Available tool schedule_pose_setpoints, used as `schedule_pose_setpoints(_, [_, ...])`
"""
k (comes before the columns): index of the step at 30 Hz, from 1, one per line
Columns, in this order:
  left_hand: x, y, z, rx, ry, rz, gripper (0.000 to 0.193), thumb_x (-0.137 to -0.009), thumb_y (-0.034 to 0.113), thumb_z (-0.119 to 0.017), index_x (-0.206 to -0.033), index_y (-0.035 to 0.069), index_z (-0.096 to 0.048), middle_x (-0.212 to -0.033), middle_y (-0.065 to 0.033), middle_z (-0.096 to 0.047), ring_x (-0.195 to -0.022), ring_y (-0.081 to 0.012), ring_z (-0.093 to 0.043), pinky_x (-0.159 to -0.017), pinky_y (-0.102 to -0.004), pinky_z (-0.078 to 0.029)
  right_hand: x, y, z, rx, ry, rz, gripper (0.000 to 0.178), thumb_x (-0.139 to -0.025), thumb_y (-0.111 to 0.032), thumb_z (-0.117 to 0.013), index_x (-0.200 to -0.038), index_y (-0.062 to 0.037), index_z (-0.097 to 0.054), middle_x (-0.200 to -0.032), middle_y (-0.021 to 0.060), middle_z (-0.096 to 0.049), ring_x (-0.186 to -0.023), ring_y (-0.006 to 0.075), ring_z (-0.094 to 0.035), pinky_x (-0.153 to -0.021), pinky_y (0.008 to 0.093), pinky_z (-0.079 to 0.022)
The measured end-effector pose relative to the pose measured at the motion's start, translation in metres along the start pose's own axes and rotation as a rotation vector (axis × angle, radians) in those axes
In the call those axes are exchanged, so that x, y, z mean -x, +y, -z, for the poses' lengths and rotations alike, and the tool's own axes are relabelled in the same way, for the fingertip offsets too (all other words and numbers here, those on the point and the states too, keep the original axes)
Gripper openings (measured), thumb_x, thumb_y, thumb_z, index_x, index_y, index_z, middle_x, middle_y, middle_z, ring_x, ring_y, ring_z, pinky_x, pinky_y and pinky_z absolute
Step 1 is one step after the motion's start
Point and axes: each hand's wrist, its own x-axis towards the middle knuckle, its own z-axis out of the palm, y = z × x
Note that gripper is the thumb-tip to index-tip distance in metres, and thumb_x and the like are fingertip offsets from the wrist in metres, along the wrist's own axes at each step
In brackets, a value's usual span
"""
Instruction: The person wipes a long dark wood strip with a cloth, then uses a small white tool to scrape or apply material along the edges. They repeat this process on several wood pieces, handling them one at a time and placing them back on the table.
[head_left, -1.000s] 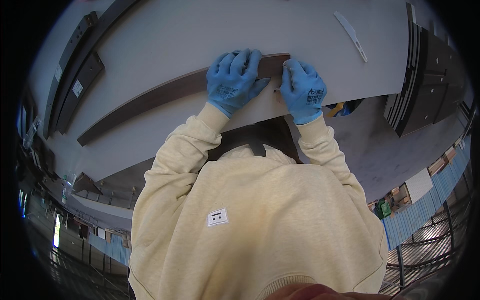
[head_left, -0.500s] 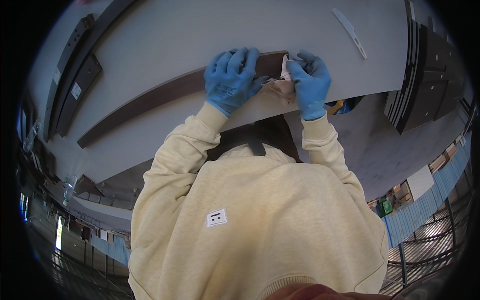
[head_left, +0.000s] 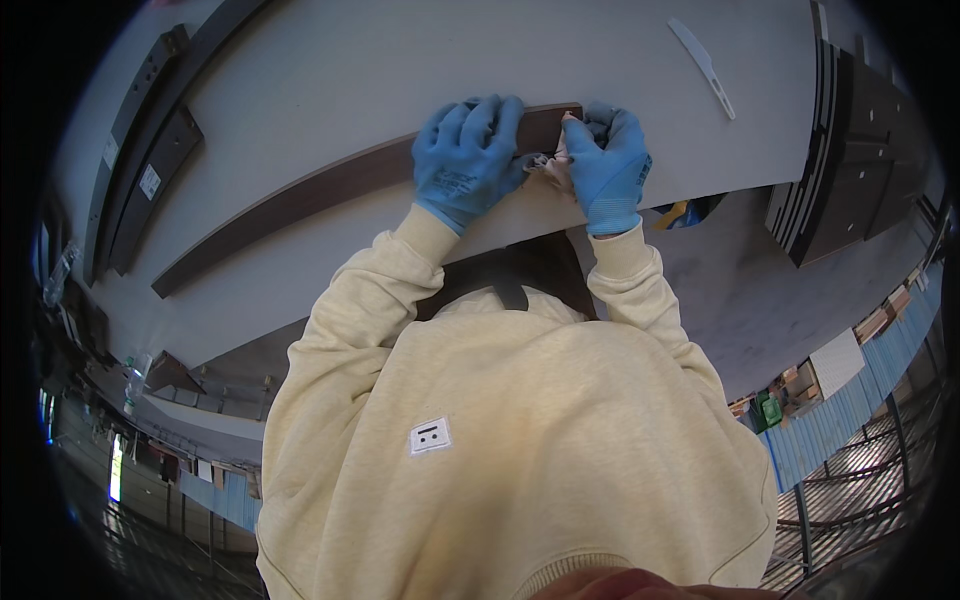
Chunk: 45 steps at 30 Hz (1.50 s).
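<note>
A long dark brown board (head_left: 330, 190) lies along the near edge of the grey table (head_left: 420, 60), its right end between my hands. My left hand (head_left: 467, 160), in a blue glove, grips the board near that end, fingers over the far side and thumb on the near side. My right hand (head_left: 608, 165), also gloved in blue, pinches a crumpled pinkish cloth (head_left: 556, 172) against the board's right end. Part of the cloth hangs below the board, close to my left thumb. The right fingertips are partly hidden behind the hand.
A white putty knife (head_left: 703, 68) lies at the far right of the table. Dark boards (head_left: 150, 190) with pale labels lie at the left. More dark panels (head_left: 850, 150) are stacked on the right, past the table edge. A clear bottle (head_left: 137, 380) stands at lower left.
My right hand has moved slightly left and turned inward with the cloth, closer to the board's end. My left hand keeps its grip, shifted very slightly right.
</note>
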Motion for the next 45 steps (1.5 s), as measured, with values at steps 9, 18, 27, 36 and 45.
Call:
schedule_pose_setpoints(9, [-0.002,0.002,0.003,0.002,-0.008,0.016,0.059,-0.075,0.041,-0.079,-0.128,0.016,-0.07,-0.123,-0.0039,-0.066,-0.11,-0.0229,-0.064,-0.1,-0.0437,-0.055,-0.001,0.004,-0.003,0.015,0.003,0.029,0.025,-0.09,-0.017,-0.08,-0.1,0.0027,-0.068,-0.084,0.0129,-0.074,-0.071,0.0209,-0.07,-0.068,0.0337,-0.057])
schedule_pose_setpoints(18, [-0.001,0.001,-0.003,-0.021,-0.016,0.021,0.058,-0.081,0.053,-0.076,-0.129,0.021,-0.072,-0.123,-0.0028,-0.065,-0.109,-0.0251,-0.064,-0.096,-0.0446,-0.054,0.002,-0.003,-0.002,0.027,0.014,0.028,0.023,-0.093,-0.017,-0.078,-0.099,0.0029,-0.068,-0.085,0.0127,-0.074,-0.073,0.0198,-0.07,-0.069,0.0332,-0.057])
schedule_pose_setpoints(27, [-0.001,0.001,-0.002,-0.002,-0.031,0.028,0.058,-0.084,0.054,-0.073,-0.131,0.021,-0.071,-0.124,-0.0026,-0.066,-0.109,-0.0247,-0.064,-0.097,-0.0446,-0.053,0.0,-0.001,-0.001,0.123,0.016,0.166,0.02,-0.093,-0.018,-0.078,-0.09,-0.0022,-0.067,-0.08,0.0138,-0.071,-0.067,0.0286,-0.069,-0.065,0.0395,-0.055])
schedule_pose_setpoints(36, [0.0,0.0,-0.001,-0.016,-0.013,0.009,0.059,-0.078,0.048,-0.075,-0.13,0.019,-0.071,-0.124,-0.0029,-0.066,-0.108,-0.0242,-0.064,-0.097,-0.044,-0.054,0.002,0.001,-0.001,0.137,0.028,0.187,0.02,-0.093,-0.017,-0.076,-0.088,-0.0023,-0.065,-0.076,0.0141,-0.07,-0.067,0.03,-0.069,-0.064,0.0403,-0.054])
schedule_pose_setpoints(45, [0.002,0.0,-0.003,-0.008,-0.016,0.023,0.059,-0.081,0.052,-0.077,-0.131,0.021,-0.071,-0.124,-0.002,-0.066,-0.11,-0.0245,-0.065,-0.097,-0.0451,-0.053,0.002,0.004,-0.005,0.125,0.067,0.181,0.02,-0.093,-0.017,-0.076,-0.088,-0.0015,-0.064,-0.075,0.0138,-0.069,-0.065,0.0302,-0.067,-0.063,0.0409,-0.054])
